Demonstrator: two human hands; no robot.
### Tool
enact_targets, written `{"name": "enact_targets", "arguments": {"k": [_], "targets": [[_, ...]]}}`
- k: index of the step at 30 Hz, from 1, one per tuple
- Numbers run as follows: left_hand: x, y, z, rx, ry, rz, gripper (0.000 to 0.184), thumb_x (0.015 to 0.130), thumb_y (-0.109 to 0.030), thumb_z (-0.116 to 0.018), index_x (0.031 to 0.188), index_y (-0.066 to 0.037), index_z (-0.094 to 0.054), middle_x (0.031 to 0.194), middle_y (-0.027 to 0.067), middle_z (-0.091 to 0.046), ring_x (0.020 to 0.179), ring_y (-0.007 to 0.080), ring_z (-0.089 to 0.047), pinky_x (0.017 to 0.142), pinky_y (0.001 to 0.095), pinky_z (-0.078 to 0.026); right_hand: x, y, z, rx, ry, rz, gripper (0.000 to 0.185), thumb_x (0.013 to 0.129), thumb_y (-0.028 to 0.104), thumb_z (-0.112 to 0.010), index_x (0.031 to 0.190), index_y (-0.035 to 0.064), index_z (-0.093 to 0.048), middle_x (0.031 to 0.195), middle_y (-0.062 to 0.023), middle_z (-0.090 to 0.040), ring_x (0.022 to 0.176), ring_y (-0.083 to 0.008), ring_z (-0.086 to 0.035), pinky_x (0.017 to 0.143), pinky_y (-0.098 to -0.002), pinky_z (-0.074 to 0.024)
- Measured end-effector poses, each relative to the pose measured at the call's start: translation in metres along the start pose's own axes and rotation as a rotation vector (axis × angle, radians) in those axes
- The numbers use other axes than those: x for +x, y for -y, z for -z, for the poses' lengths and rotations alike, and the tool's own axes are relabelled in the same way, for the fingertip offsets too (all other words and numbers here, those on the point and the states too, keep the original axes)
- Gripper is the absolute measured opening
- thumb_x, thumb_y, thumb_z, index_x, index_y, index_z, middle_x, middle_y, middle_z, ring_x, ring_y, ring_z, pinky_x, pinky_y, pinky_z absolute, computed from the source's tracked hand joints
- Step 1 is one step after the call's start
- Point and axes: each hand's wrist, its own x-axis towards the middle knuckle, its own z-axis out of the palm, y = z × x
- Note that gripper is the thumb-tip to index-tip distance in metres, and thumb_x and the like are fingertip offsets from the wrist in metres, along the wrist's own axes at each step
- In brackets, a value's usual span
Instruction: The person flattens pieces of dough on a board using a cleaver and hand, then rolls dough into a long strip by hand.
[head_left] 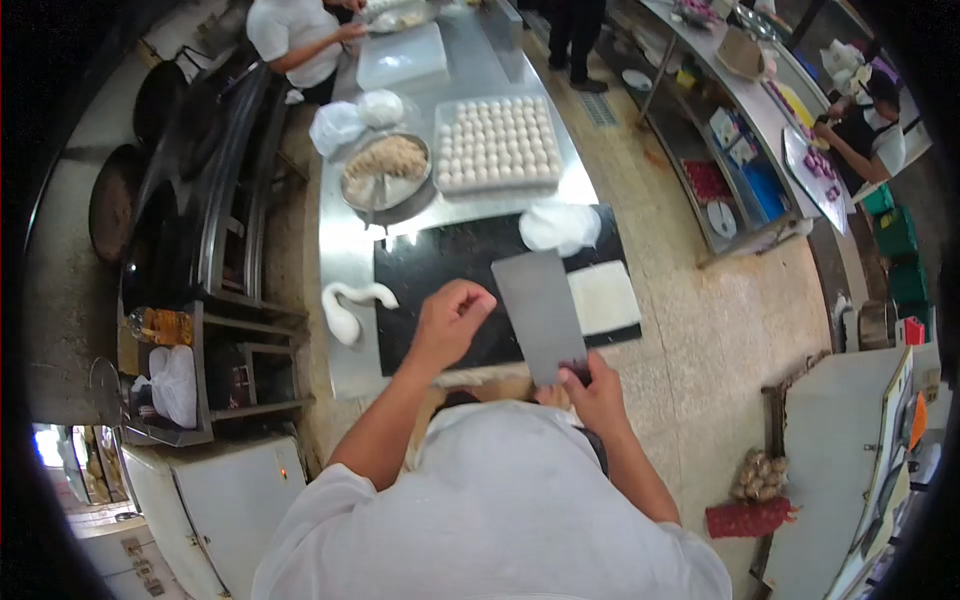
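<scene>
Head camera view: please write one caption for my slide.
Right hand gripping a flat grey sheet, left hand loosely curled over a black board, tray of white balls beyond.

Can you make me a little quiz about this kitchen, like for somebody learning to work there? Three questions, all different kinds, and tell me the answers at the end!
1. True or false: the round white balls sit in rows in a tray.

2. Pick one: at which edge of the black slab is the curvy white piece?
A) the right edge
B) the far edge
C) the left edge

3. Fill in the two missing words: the flat grey sheet is in the grip of the person's ____ ____.

Key: 1: true; 2: C; 3: right hand
</scene>
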Motion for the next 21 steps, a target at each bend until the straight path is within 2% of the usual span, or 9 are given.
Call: {"name": "enact_targets", "arguments": {"k": [2, 3, 5, 9, 11, 13, 15, 19, 21], "targets": [[-0.006, -0.006, 0.016, 0.028, 0.031, 0.043, 0.026, 0.1, -0.018, -0.066, 0.084, 0.002, -0.061, 0.078, 0.0027, -0.06, 0.068, 0.0102, -0.052, 0.062, 0.0278, -0.043, -0.002, 0.023, 0.004, 0.22, -0.036, -0.144, 0.031, 0.092, 0.022, -0.075, 0.11, -0.0019, -0.066, 0.098, -0.0158, -0.075, 0.089, -0.021, -0.072, 0.081, -0.0364, -0.0569], [-0.014, 0.006, -0.035, 0.002, 0.025, 0.075, 0.026, 0.1, -0.018, -0.066, 0.084, 0.002, -0.061, 0.078, 0.0027, -0.06, 0.068, 0.0102, -0.052, 0.062, 0.0278, -0.043, -0.008, -0.008, 0.046, 0.194, -0.019, -0.171, 0.031, 0.092, 0.022, -0.075, 0.11, -0.0019, -0.066, 0.098, -0.0158, -0.075, 0.089, -0.021, -0.072, 0.081, -0.0364, -0.0569], [-0.028, 0.021, -0.03, 0.026, 0.089, 0.129, 0.029, 0.1, -0.018, -0.065, 0.08, 0.002, -0.059, 0.076, 0.0053, -0.058, 0.065, 0.0125, -0.051, 0.062, 0.0296, -0.043, -0.015, -0.021, 0.057, 0.187, -0.152, 0.054, 0.023, 0.094, 0.017, -0.074, 0.105, 0.0001, -0.063, 0.084, -0.0033, -0.067, 0.069, -0.007, -0.06, 0.061, -0.0243, -0.0511], [-0.048, 0.021, -0.027, 0.241, 0.033, 0.086, 0.028, 0.1, -0.017, -0.063, 0.081, 0.003, -0.059, 0.074, 0.01, -0.055, 0.067, 0.0177, -0.054, 0.061, 0.0343, -0.044, -0.02, -0.036, 0.082, 0.539, -0.194, 0.136, 0.026, 0.095, 0.024, -0.072, 0.098, 0.0, -0.065, 0.087, -0.0073, -0.07, 0.07, -0.0119, -0.063, 0.065, -0.0273, -0.0516], [-0.053, 0.025, -0.018, 0.277, -0.014, 0.097, 0.025, 0.1, -0.016, -0.063, 0.084, 0.002, -0.06, 0.076, 0.0107, -0.056, 0.069, 0.02, -0.056, 0.063, 0.0352, -0.044, -0.002, -0.064, 0.072, 0.553, -0.168, 0.17, 0.026, 0.097, 0.028, -0.07, 0.098, 0.0027, -0.063, 0.083, -0.0056, -0.067, 0.064, -0.0112, -0.058, 0.06, -0.0275, -0.0488], [-0.066, 0.033, -0.001, 0.319, -0.059, 0.122, 0.021, 0.1, -0.016, -0.063, 0.087, 0.002, -0.061, 0.079, 0.0114, -0.057, 0.071, 0.0222, -0.058, 0.064, 0.036, -0.045, 0.018, -0.097, 0.051, 0.641, -0.27, -0.083, 0.029, 0.099, 0.032, -0.068, 0.103, 0.0043, -0.061, 0.077, -0.0038, -0.062, 0.056, -0.0126, -0.055, 0.054, -0.028, -0.0475], [-0.072, 0.044, 0.015, 0.452, -0.072, 0.106, 0.014, 0.099, -0.012, -0.062, 0.093, 0.001, -0.062, 0.085, 0.0127, -0.06, 0.076, 0.0265, -0.061, 0.069, 0.0383, -0.047, 0.029, -0.117, 0.041, 0.635, -0.192, -0.563, 0.032, 0.102, 0.038, -0.063, 0.105, 0.007, -0.058, 0.07, -0.0025, -0.054, 0.05, -0.0142, -0.052, 0.048, -0.0301, -0.0463], [-0.086, 0.062, 0.051, 0.415, -0.219, 0.205, 0.016, 0.099, -0.015, -0.062, 0.094, 0.0, -0.061, 0.088, 0.0188, -0.061, 0.082, 0.0405, -0.06, 0.073, 0.0459, -0.048, 0.023, -0.104, 0.042, 0.681, -0.188, -0.588, 0.031, 0.104, 0.038, -0.062, 0.106, 0.0081, -0.057, 0.068, -0.0021, -0.053, 0.05, -0.0137, -0.052, 0.046, -0.0287, -0.0449], [-0.088, 0.066, 0.07, 0.441, -0.227, 0.23, 0.016, 0.099, -0.016, -0.063, 0.094, 0.0, -0.062, 0.09, 0.0195, -0.062, 0.083, 0.0407, -0.06, 0.073, 0.0456, -0.048, 0.019, -0.099, 0.042, 0.742, -0.224, -0.571, 0.031, 0.104, 0.039, -0.062, 0.106, 0.0086, -0.057, 0.068, -0.0017, -0.053, 0.05, -0.0135, -0.052, 0.046, -0.0281, -0.0448]]}}
